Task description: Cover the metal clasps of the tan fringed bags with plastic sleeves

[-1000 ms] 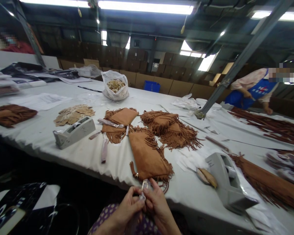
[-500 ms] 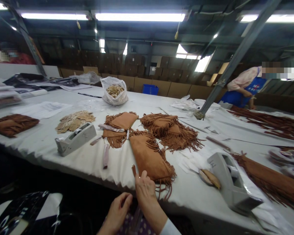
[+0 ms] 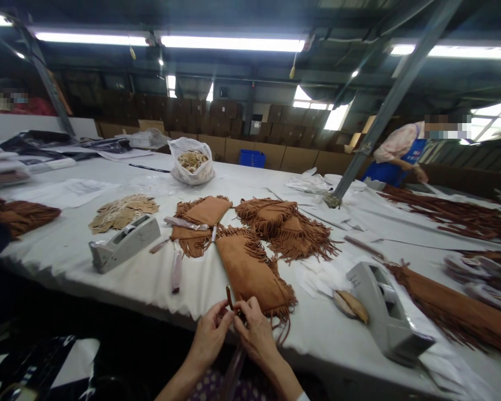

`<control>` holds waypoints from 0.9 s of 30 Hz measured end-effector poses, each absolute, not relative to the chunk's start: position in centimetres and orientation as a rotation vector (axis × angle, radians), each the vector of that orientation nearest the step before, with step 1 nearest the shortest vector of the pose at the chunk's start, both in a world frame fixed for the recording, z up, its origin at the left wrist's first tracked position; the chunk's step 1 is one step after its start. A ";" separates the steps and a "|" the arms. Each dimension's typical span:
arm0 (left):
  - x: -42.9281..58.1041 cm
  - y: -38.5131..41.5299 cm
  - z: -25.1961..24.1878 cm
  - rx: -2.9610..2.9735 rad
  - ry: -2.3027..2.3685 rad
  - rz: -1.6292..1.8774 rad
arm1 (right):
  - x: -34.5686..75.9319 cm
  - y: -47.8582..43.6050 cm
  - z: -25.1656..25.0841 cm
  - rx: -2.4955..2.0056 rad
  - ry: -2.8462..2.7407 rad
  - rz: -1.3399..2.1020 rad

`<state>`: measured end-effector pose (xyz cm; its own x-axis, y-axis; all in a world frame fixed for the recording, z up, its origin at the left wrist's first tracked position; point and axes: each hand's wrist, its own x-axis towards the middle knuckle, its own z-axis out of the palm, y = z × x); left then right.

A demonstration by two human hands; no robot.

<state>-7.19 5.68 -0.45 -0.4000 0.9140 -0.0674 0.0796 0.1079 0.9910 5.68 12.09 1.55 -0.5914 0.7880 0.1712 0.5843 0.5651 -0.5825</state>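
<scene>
My left hand (image 3: 210, 329) and my right hand (image 3: 255, 329) meet at the table's front edge, fingers closed in a pinch. Between them a narrow brown leather strip (image 3: 229, 297) sticks up by the corner of a brown fringed suede bag (image 3: 246, 262). My fingers hide the strip's lower end. A purplish plastic-wrapped length (image 3: 235, 368) hangs below my hands. The bag lies flat, its fringe toward the right. Beyond it lie another fringed bag (image 3: 209, 210) and a fringed pile (image 3: 290, 223). Wrapped purplish strips (image 3: 176, 272) lie left of the bag.
Grey tape dispensers stand left (image 3: 125, 244) and right (image 3: 386, 314). Tan pieces (image 3: 125, 213) lie behind the left one; a white plastic bag (image 3: 192, 167) holds similar pieces. A slanted metal post (image 3: 384, 122) rises at right. A co-worker in a blue apron (image 3: 396, 159) works beyond.
My left hand has risen from below the table edge to join my right hand at the strip. At far left, another person's hand now reaches onto a fringed piece.
</scene>
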 end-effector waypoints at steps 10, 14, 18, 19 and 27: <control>-6.2 8.0 0.3 0.978 1.471 1.563 | 6.7 12.1 1.5 -0.953 -2.104 0.984; -6.1 8.4 0.9 1.023 1.477 1.525 | 7.9 12.9 2.1 -0.995 -1.854 1.227; -6.0 8.5 1.5 1.259 1.651 1.424 | 8.3 13.0 3.7 -1.007 -1.823 1.167; -6.0 8.5 1.6 1.330 1.685 1.392 | 8.3 12.8 4.2 -1.004 -1.839 1.125; -5.7 8.6 1.9 1.529 1.296 1.188 | 8.9 11.9 6.7 -0.926 -1.950 0.851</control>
<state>-5.71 8.64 1.89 0.0390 0.9861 0.1612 0.2461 -0.1659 0.9550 8.87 11.94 6.75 -0.4138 0.8322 0.3690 0.2952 0.5061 -0.8104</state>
